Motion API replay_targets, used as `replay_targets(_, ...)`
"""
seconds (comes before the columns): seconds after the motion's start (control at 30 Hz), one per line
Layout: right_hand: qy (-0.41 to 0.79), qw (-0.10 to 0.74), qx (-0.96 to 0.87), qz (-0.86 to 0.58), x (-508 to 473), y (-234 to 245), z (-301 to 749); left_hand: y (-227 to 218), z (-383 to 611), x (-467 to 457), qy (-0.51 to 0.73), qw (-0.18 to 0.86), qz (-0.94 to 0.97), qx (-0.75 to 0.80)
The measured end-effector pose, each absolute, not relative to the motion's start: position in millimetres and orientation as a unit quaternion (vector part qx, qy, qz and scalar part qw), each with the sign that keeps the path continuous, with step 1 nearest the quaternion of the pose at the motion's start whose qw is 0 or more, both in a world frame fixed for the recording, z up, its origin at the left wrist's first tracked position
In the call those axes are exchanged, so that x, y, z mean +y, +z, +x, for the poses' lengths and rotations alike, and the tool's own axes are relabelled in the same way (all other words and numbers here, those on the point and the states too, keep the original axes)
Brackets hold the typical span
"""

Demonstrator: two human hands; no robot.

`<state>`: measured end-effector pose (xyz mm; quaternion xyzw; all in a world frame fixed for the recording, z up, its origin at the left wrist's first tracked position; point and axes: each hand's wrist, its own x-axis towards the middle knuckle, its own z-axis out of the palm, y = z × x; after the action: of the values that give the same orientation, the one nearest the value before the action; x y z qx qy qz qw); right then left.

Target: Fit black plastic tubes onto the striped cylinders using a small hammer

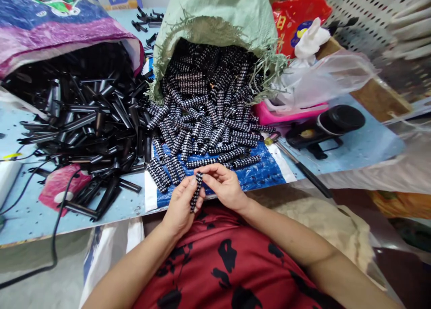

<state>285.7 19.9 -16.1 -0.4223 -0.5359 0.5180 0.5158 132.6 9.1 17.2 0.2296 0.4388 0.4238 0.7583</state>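
Observation:
My left hand point(180, 205) is closed around a small black tube patterned with rows of pale squares point(196, 196), tilted slightly, over the table's front edge. At the tube's upper end, my right hand point(225, 185) has its thumb and fingers pinched together, touching it. Just beyond my hands lies a heap of similar patterned tubes point(205, 125), spilling from a pale green woven sack point(222, 3) onto a blue sheet point(269, 165). A few tubes lie side by side near my left hand.
On the left, black slotted plastic pieces point(90, 120) spill from a blue and purple sack point(84, 35). A pink cloth bundle point(62, 185) and a cable point(54, 241) lie nearby. At right are a black-lidded bottle point(323, 125), a black-handled tool point(311, 178) and a pink tray point(286, 113).

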Motion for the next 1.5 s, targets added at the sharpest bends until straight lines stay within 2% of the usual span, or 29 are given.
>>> replay_targets(0.13, 0.229, 0.429, -0.793, -0.365, 17, -13, 294, 14, 133, 7, 0.454, 0.742, 0.219, 0.442)
replay_targets(0.23, 0.135, 0.372, -0.853, -0.341, 21, -6, 296, 10, 128, 3, 0.443, 0.721, 0.278, 0.454)
replay_targets(0.3, 0.123, 0.354, -0.867, -0.328, 26, -3, 296, 8, 118, 0, 0.439, 0.668, 0.358, 0.483)
replay_targets(0.4, 0.112, 0.338, -0.876, -0.325, 36, 1, 288, 6, 88, -2, 0.492, 0.514, 0.444, 0.545)
replay_targets(0.47, 0.114, 0.309, -0.887, -0.324, 44, 1, 274, 3, 62, 0, 0.560, 0.412, 0.427, 0.578)
replay_targets(0.53, 0.121, 0.275, -0.909, -0.288, 52, 1, 251, -3, 37, 3, 0.613, 0.356, 0.376, 0.597)
replay_targets(0.7, 0.120, 0.186, -0.949, -0.225, 72, 8, 187, -15, 11, 2, 0.606, 0.366, 0.334, 0.623)
replay_targets(0.83, 0.108, 0.122, -0.944, -0.288, 78, 14, 167, -16, 17, -5, 0.528, 0.349, 0.419, 0.651)
replay_targets(0.97, 0.081, 0.104, -0.935, -0.329, 74, 18, 172, -19, 20, -5, 0.459, 0.324, 0.533, 0.633)
replay_targets(1.07, 0.090, 0.130, -0.944, -0.288, 79, 22, 189, -24, 18, 0, 0.439, 0.329, 0.548, 0.632)
replay_targets(1.17, 0.149, 0.225, -0.921, -0.280, 104, 33, 221, -31, 15, 6, 0.440, 0.333, 0.548, 0.629)
replay_targets(1.23, 0.160, 0.298, -0.869, -0.362, 132, 44, 246, -35, 13, 6, 0.445, 0.331, 0.549, 0.625)
replay_targets(1.3, 0.121, 0.311, -0.818, -0.468, 165, 57, 270, -37, 11, 4, 0.444, 0.322, 0.551, 0.629)
replay_targets(1.4, 0.042, 0.224, -0.787, -0.573, 210, 75, 286, -36, 8, -2, 0.435, 0.285, 0.567, 0.639)
replay_targets(1.5, 0.000, 0.156, -0.779, -0.607, 241, 86, 269, -29, 8, -4, 0.449, 0.214, 0.609, 0.618)
